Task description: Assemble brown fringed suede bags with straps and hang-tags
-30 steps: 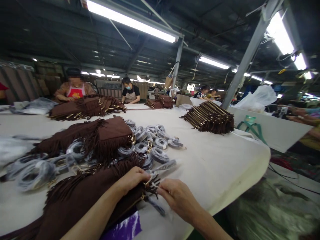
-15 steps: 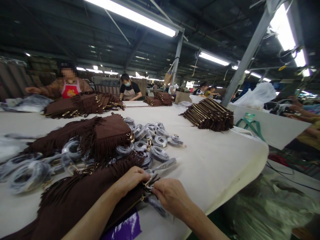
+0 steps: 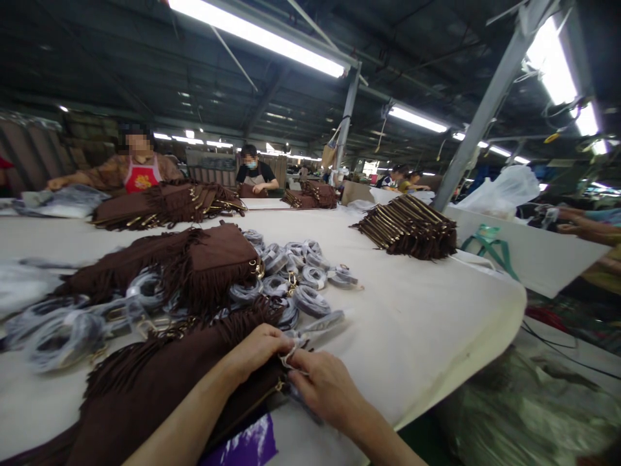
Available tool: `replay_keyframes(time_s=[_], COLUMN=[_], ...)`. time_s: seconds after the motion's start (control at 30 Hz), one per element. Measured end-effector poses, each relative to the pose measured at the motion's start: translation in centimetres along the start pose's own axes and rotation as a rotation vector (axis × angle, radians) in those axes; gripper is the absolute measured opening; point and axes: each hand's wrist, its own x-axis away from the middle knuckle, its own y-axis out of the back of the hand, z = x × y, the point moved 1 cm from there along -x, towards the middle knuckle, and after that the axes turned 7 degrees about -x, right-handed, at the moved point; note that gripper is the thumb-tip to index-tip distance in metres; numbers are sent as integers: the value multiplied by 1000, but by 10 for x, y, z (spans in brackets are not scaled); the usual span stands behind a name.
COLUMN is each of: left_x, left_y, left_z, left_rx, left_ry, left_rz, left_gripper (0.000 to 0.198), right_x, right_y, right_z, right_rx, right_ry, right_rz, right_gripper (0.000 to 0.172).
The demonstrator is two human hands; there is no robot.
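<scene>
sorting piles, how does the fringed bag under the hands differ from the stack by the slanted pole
The near bag lies single and flat at the table edge; the far stack is many pieces piled neatly. The left hand and right hand meet at the near bag's corner; nobody touches the far stack. The far stack shows rows of gold-coloured trim, the near bag mostly fringe. Both are dark brown.

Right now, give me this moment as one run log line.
left hand: grips brown fringed bag corner | right hand: pinches wrapped strap end | table: strap coils behind
</scene>
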Motion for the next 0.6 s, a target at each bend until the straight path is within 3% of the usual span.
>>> replay_keyframes(time_s=[0.17, 0.23, 0.6], left_x=[2, 2, -8], left_y=[2, 3, 9], left_z=[-2, -1, 13], left_rx=[53, 77, 207], left_ry=[-17, -9, 13], left_rz=[29, 36, 50], left_gripper=[28, 29, 38], right_x=[5, 5, 2], right_y=[2, 1, 4], right_z=[-10, -13, -16], right_rx=[-309, -369, -414], right_ry=[24, 77, 188], right_rz=[-22, -38, -256], right_gripper=[4, 13, 20])
